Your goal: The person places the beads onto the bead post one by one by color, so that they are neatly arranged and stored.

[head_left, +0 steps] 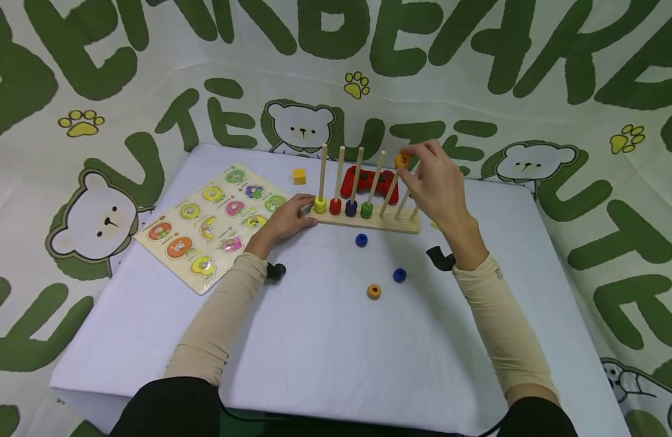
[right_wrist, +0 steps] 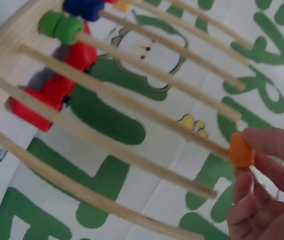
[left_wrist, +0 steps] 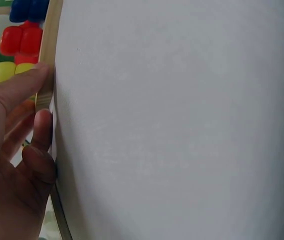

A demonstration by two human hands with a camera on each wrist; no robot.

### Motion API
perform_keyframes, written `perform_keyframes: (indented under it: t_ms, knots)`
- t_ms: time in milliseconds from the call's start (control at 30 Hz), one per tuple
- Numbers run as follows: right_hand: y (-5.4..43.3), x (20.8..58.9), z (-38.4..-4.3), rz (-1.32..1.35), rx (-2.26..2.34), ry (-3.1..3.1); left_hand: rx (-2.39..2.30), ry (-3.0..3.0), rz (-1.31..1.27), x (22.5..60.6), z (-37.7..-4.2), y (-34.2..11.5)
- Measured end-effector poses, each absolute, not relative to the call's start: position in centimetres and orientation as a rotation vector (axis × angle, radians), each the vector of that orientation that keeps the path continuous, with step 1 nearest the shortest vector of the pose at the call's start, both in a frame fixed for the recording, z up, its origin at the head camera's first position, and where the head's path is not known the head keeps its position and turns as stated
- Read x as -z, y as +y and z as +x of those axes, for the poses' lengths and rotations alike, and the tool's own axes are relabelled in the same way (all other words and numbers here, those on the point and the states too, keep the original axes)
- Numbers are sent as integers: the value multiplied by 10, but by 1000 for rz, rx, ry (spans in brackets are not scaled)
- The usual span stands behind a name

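A wooden peg stand (head_left: 379,223) stands on the table, with several upright pegs. My left hand (head_left: 284,220) grips the left end of its base, the thumb (left_wrist: 24,85) lying along the edge. The first four pegs carry yellow beads (head_left: 319,205), red beads (head_left: 335,207), dark blue beads (head_left: 350,209) and green beads (head_left: 366,210) at the bottom. My right hand (head_left: 436,182) pinches an orange bead (right_wrist: 241,150) between thumb and fingers, at the tip of the fifth peg. Whether the peg has entered its hole I cannot tell.
Two loose blue beads (head_left: 399,275) and an orange bead (head_left: 373,292) lie in front of the stand. Behind it are a red game controller (head_left: 349,182) and a yellow cube (head_left: 299,176). A fruit puzzle board (head_left: 221,224) lies at the left.
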State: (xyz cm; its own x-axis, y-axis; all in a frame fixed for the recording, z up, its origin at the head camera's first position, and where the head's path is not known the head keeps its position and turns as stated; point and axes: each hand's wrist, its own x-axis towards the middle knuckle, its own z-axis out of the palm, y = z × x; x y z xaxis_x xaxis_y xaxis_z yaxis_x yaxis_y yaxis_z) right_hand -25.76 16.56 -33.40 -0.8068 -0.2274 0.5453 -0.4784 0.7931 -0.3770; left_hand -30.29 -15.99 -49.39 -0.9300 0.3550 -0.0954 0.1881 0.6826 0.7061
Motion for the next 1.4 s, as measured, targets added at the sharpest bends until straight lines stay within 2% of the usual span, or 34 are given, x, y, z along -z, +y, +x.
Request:
perform_keyframes:
  t_ms: [400,800,933,1133,1300,1400]
  knots:
    - [168,338,-270,433,-735,-2563,-1072,2668,434,493,-302,-159]
    - [171,343,-270,411,-739,-2599,-1066,2673,447,494,-304,-159]
    - [173,345,-260,443,-713,-2541,-1059,2675,447,496,-304,-160]
    - [172,363,-216,696,-639,-2721,-1054,2678,468,496,-304,-161]
    - [166,404,-181,1092,-539,-3115,-1052,2674,465,493,-304,-160]
    - [162,428,-167,1187,-488,-3184,-1055,2670,456,491,-305,-159]
